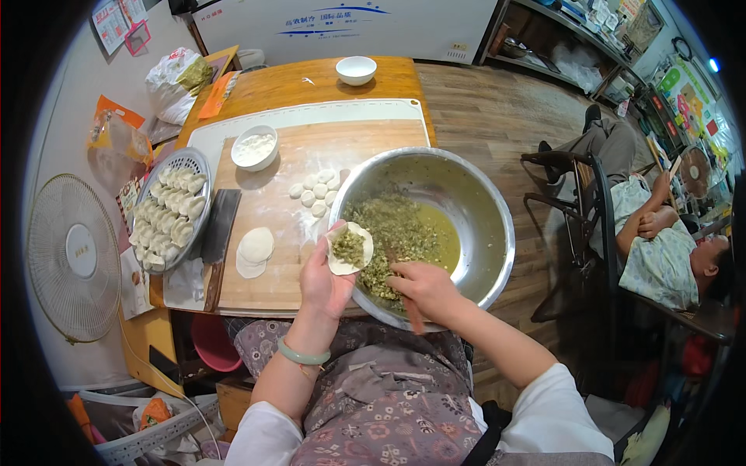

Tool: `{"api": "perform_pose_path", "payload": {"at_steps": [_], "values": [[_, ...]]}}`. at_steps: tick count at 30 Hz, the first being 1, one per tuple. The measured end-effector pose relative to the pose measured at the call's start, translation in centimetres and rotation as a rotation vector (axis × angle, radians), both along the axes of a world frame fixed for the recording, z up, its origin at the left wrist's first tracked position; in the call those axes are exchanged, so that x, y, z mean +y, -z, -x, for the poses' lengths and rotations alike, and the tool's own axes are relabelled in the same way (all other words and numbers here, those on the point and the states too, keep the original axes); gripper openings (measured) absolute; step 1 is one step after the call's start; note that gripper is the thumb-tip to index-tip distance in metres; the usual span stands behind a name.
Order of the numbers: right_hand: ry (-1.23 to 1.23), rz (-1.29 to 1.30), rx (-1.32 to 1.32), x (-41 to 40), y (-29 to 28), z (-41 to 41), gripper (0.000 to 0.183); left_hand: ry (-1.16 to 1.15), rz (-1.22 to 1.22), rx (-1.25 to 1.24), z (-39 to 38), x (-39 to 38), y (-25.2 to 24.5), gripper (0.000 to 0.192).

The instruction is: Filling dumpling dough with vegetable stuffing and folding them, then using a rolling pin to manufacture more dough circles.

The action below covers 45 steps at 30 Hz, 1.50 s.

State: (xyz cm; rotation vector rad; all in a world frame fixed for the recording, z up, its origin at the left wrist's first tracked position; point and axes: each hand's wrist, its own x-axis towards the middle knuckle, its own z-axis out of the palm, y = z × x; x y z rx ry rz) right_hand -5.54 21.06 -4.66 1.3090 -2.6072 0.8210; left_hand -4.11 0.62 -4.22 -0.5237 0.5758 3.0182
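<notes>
On the palm and fingers of my left hand (pixel 327 285) lies a round dough wrapper (pixel 366 240) topped with chopped green filling (pixel 348 247). It is held beside the rim of a large steel bowl (pixel 495 244). My right hand (pixel 428 291) grips a wooden stick-like utensil (pixel 415 317), whose far end reaches into the green filling mass (pixel 396 233) in that bowl. Yellowish liquid (pixel 446 233) pools beside the filling. Left of my hands, a few flat wrappers (pixel 255 247) overlap on a floured wooden board (pixel 280 291). Several small dough pieces (pixel 320 190) sit farther back.
A perforated metal tray (pixel 198 160) of shaped dumplings (pixel 169 212) stands left, beside a cleaver (pixel 224 224). A white bowl of flour (pixel 254 148) rests on the board; another white bowl (pixel 356 70) is behind. A fan (pixel 76 256) stands far left. At right, a person (pixel 658 256) sits in a chair.
</notes>
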Motion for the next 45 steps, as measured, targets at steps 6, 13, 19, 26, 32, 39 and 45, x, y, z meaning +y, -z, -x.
{"api": "perform_pose_path", "payload": {"at_steps": [6,13,19,26,32,39,45], "values": [[-0.002,-0.08,-0.153,-1.8,1.8,0.7,0.037,0.039,-0.007,0.034,-0.8,-0.2,-1.1,0.042],[0.1,1.419,-1.748,-5.6,-0.7,0.7,0.07,0.097,0.004,0.021,-0.5,3.8,-1.5,0.043],[0.214,1.805,-1.769,-6.0,-0.1,0.3,0.069,0.091,0.4,0.057,-0.5,6.2,-0.4,0.048],[0.198,1.778,-1.762,-5.1,-1.1,-0.3,0.068,0.097,1.372,0.305,-1.2,3.9,-0.4,0.042],[0.174,1.687,-1.759,-5.1,-0.1,-0.5,0.068,0.027,1.975,0.463,-0.9,4.1,-1.2,0.033],[0.191,1.715,-1.717,-5.1,-0.4,-0.4,0.07,-0.022,1.511,0.345,-1.6,1.7,-1.5,0.025],[0.114,1.678,-1.699,-4.8,-0.3,-0.6,0.071,0.0,2.22,0.93,-2.7,1.2,-2.3,0.03]]}}
